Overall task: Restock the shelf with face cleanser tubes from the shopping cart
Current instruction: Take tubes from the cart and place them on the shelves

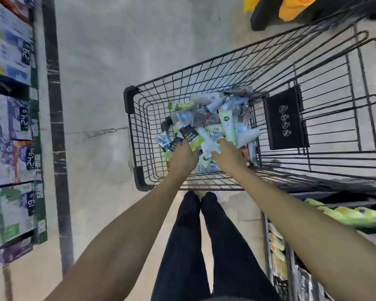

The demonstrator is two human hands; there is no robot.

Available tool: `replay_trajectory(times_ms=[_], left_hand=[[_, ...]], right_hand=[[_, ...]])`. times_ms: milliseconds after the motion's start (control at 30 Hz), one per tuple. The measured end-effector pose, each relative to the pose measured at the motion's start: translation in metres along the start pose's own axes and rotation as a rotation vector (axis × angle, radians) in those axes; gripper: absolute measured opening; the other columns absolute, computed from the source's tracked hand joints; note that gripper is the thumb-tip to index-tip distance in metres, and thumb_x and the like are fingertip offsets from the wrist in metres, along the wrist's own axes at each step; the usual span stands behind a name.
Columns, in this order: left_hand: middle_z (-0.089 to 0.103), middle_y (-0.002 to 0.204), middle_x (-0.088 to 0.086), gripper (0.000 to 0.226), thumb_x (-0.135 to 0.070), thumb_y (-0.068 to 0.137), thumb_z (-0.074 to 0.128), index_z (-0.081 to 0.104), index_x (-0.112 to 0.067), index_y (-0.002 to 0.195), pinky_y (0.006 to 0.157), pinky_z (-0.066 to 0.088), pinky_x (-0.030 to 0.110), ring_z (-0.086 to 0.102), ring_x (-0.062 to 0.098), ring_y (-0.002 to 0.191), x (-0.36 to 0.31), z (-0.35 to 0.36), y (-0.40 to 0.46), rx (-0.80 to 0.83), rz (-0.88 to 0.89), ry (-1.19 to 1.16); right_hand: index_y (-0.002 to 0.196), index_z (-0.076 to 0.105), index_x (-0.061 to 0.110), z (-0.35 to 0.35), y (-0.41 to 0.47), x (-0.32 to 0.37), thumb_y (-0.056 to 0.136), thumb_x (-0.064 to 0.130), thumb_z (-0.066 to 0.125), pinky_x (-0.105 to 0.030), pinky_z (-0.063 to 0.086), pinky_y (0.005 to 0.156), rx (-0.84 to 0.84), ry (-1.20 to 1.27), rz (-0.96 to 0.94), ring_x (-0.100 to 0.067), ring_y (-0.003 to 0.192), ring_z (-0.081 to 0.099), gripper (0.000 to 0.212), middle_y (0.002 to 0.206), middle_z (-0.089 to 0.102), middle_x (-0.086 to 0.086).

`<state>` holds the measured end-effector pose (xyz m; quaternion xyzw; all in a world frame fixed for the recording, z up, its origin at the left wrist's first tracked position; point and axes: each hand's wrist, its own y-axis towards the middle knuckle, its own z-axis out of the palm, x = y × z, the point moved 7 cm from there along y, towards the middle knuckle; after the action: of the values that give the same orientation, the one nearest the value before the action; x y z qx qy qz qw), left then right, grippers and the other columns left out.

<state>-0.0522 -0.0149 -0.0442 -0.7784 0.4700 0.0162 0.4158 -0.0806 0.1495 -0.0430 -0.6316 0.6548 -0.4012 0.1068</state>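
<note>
A heap of face cleanser tubes (206, 120) in white, pale green, black and blue fills the basket of a black wire shopping cart (130, 109). Both my arms reach down into it. My left hand (182, 158) is on the near left of the heap, beside a black-and-lime tube (191, 135). Its fingers dip among the tubes and are hidden. My right hand (229, 155) lies on the near right of the heap with fingers stretched toward a pale green tube (227, 124) and the thumb beside a white tube (205, 139). The shelf (13, 127) stands at the left.
The left shelf carries boxed goods and price tags (24, 121) along its edge. A second shelf (278, 253) with yellow and green items is at the lower right. My legs (204, 246) stand behind the cart. Concrete floor lies between shelf and cart.
</note>
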Motion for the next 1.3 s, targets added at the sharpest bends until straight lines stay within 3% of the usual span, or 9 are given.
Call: replay_trajectory(times_ms=[133, 233, 400, 600, 833, 933, 1033, 1167, 1300], left_hand=[[0.062, 0.114, 0.018, 0.044, -0.040, 0.094, 0.059, 0.050, -0.004, 0.119, 0.081, 0.057, 0.049, 0.065, 0.038, 0.098, 0.023, 0.032, 0.047, -0.015, -0.136, -0.138], [0.064, 0.111, 0.011, 0.040, -0.035, 0.096, 0.062, 0.053, -0.003, 0.120, 0.076, 0.049, 0.036, 0.062, 0.031, 0.095, 0.040, 0.050, 0.076, -0.052, -0.205, -0.248], [0.069, 0.117, 0.014, 0.040, -0.028, 0.093, 0.068, 0.055, -0.003, 0.121, 0.091, 0.055, 0.044, 0.065, 0.033, 0.107, 0.061, 0.070, 0.109, -0.119, -0.304, -0.448], [0.065, 0.121, 0.013, 0.056, -0.035, 0.087, 0.077, 0.049, -0.007, 0.126, 0.090, 0.052, 0.038, 0.062, 0.030, 0.104, 0.058, 0.078, 0.131, -0.198, -0.347, -0.576], [0.066, 0.100, 0.006, 0.037, -0.026, 0.084, 0.082, 0.053, -0.012, 0.101, 0.080, 0.057, 0.036, 0.065, 0.025, 0.090, 0.065, 0.084, 0.141, -0.188, -0.398, -0.726], [0.070, 0.102, 0.009, 0.026, -0.018, 0.084, 0.083, 0.060, -0.013, 0.097, 0.066, 0.054, 0.029, 0.065, 0.021, 0.084, 0.073, 0.079, 0.135, -0.123, -0.459, -0.805], [0.069, 0.105, 0.009, 0.030, -0.008, 0.085, 0.081, 0.054, -0.018, 0.093, 0.077, 0.061, 0.039, 0.069, 0.026, 0.091, 0.078, 0.070, 0.121, -0.045, -0.531, -0.903], [0.070, 0.112, 0.018, 0.039, 0.000, 0.085, 0.078, 0.055, -0.004, 0.116, 0.077, 0.063, 0.052, 0.073, 0.032, 0.091, 0.071, 0.052, 0.083, 0.067, -0.555, -1.006], [0.069, 0.098, 0.014, 0.027, 0.005, 0.090, 0.070, 0.058, -0.011, 0.108, 0.076, 0.061, 0.050, 0.069, 0.029, 0.078, 0.053, 0.014, 0.030, 0.062, -0.501, -1.015]], right_hand=[[0.146, 0.043, 0.014, 0.032, 0.044, -0.010, 0.100, 0.040, 0.060, -0.052, 0.052, 0.091, 0.031, 0.026, 0.046, -0.039, 0.115, 0.060, 0.056, 0.133, 0.057, -0.016], [0.144, 0.045, 0.014, 0.053, 0.077, -0.018, 0.095, 0.042, 0.066, -0.055, 0.054, 0.090, -0.007, 0.024, 0.051, -0.040, 0.114, 0.061, 0.060, 0.130, 0.059, -0.015], [0.146, 0.043, 0.010, 0.079, 0.117, -0.023, 0.094, 0.042, 0.071, -0.046, 0.051, 0.088, 0.002, -0.054, 0.070, -0.042, 0.122, 0.055, 0.067, 0.135, 0.055, -0.020], [0.147, 0.038, 0.014, 0.103, 0.136, -0.032, 0.090, 0.045, 0.075, -0.050, 0.045, 0.093, -0.039, -0.119, 0.137, -0.042, 0.132, 0.045, 0.075, 0.142, 0.048, -0.018], [0.139, 0.049, 0.020, 0.097, 0.136, -0.053, 0.073, 0.041, 0.091, -0.040, 0.049, 0.081, -0.002, -0.020, 0.181, -0.035, 0.113, 0.058, 0.081, 0.130, 0.053, -0.015], [0.145, 0.052, 0.020, 0.091, 0.130, -0.061, 0.077, 0.022, 0.091, -0.029, 0.048, 0.065, 0.065, 0.094, 0.162, -0.033, 0.115, 0.063, 0.079, 0.135, 0.059, -0.011], [0.146, 0.056, 0.018, 0.070, 0.117, -0.067, 0.078, 0.007, 0.087, -0.028, 0.051, 0.088, 0.052, 0.265, 0.182, -0.026, 0.121, 0.061, 0.075, 0.142, 0.061, -0.006], [0.125, 0.072, 0.018, 0.033, 0.082, -0.074, 0.076, 0.005, 0.087, -0.026, 0.050, 0.080, -0.096, 0.492, 0.284, -0.019, 0.103, 0.065, 0.053, 0.120, 0.073, -0.003], [0.118, 0.073, 0.008, -0.009, 0.035, -0.070, 0.079, 0.005, 0.084, -0.019, 0.054, 0.068, -0.207, 0.729, 0.287, -0.020, 0.094, 0.070, 0.041, 0.107, 0.075, -0.005]])
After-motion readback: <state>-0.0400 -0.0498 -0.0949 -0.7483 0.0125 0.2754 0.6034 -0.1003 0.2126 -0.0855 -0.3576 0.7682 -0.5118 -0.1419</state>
